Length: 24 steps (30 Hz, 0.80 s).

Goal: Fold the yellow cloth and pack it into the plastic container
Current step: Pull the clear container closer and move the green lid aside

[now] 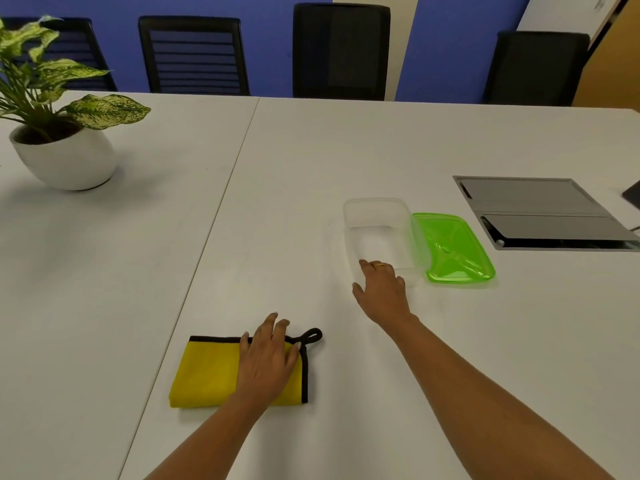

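The yellow cloth (207,372), edged in black with a black hanging loop at its far right corner, lies folded into a small rectangle on the white table near me. My left hand (268,358) rests flat on its right half, fingers straight. The clear plastic container (377,216) stands open and empty further right and farther off. My right hand (381,289) reaches to the container's near end, fingers spread and touching its near rim. Its green lid (453,247) lies beside it on the right, partly leaning on the container.
A potted plant in a white bowl (65,157) stands at the far left. A grey cable hatch (540,213) is set into the table at the right. Black chairs (341,50) line the far edge. A table seam (221,209) runs diagonally.
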Each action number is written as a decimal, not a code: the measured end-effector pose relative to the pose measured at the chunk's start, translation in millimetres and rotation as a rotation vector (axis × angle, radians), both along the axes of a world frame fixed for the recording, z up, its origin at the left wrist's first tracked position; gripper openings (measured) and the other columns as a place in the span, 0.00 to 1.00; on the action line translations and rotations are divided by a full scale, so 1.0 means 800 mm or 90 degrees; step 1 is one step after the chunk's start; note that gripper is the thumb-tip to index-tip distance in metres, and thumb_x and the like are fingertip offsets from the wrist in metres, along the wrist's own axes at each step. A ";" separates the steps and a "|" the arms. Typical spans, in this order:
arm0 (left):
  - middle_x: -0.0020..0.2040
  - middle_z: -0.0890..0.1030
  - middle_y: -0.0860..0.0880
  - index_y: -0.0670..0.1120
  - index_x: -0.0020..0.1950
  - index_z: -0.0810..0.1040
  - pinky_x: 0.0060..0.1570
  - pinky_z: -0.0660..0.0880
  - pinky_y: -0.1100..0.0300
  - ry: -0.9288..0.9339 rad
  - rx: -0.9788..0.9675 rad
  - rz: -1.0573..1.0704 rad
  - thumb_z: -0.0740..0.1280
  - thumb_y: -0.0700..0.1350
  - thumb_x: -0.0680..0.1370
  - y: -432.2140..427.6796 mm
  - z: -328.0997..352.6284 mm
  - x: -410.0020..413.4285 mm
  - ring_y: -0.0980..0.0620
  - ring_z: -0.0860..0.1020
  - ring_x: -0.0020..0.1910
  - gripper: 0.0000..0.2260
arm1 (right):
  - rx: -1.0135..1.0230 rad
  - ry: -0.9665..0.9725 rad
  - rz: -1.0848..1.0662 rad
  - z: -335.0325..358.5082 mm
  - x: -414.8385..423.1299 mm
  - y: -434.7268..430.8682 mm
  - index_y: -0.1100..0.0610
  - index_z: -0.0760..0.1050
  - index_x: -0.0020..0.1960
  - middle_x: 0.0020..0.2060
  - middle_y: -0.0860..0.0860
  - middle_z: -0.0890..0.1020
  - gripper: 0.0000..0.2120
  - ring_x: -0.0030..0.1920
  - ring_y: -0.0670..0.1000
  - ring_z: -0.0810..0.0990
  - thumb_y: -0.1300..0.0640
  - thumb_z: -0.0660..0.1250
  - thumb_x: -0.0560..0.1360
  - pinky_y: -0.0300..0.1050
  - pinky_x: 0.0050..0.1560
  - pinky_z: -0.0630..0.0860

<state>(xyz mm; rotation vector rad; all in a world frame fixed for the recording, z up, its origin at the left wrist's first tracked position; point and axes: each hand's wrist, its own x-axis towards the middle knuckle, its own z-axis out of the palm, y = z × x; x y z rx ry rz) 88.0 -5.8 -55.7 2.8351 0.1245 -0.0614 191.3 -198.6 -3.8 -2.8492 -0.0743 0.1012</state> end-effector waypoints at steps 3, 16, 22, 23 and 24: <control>0.75 0.60 0.51 0.52 0.71 0.63 0.71 0.57 0.50 0.007 0.007 -0.005 0.55 0.56 0.79 -0.002 0.004 -0.001 0.54 0.63 0.72 0.21 | 0.019 -0.042 0.001 -0.004 -0.027 -0.011 0.57 0.62 0.72 0.67 0.54 0.71 0.23 0.69 0.54 0.64 0.53 0.57 0.78 0.53 0.67 0.64; 0.70 0.68 0.45 0.43 0.67 0.69 0.63 0.68 0.56 -0.016 -0.209 0.018 0.61 0.48 0.79 -0.011 0.036 -0.006 0.47 0.69 0.67 0.18 | 0.204 -0.178 -0.090 -0.007 -0.152 -0.059 0.62 0.73 0.31 0.31 0.55 0.76 0.15 0.41 0.55 0.75 0.57 0.68 0.74 0.40 0.37 0.66; 0.67 0.72 0.44 0.41 0.67 0.69 0.60 0.69 0.56 -0.028 -0.345 0.085 0.61 0.46 0.80 -0.016 0.057 -0.001 0.47 0.72 0.64 0.17 | 0.236 -0.169 -0.189 -0.011 -0.176 -0.106 0.66 0.76 0.34 0.49 0.60 0.80 0.07 0.55 0.58 0.76 0.66 0.71 0.70 0.38 0.49 0.67; 0.67 0.73 0.43 0.41 0.67 0.69 0.62 0.69 0.55 -0.028 -0.358 0.088 0.61 0.46 0.80 -0.019 0.061 0.000 0.46 0.72 0.64 0.17 | 0.248 -0.173 -0.202 -0.012 -0.178 -0.112 0.65 0.77 0.39 0.54 0.60 0.78 0.03 0.58 0.57 0.75 0.67 0.70 0.70 0.37 0.51 0.66; 0.67 0.74 0.42 0.41 0.67 0.70 0.62 0.70 0.53 -0.026 -0.369 0.088 0.61 0.46 0.80 -0.022 0.063 0.001 0.45 0.73 0.63 0.18 | 0.259 -0.167 -0.210 -0.011 -0.178 -0.116 0.64 0.78 0.44 0.58 0.59 0.77 0.03 0.59 0.57 0.75 0.69 0.69 0.70 0.36 0.52 0.65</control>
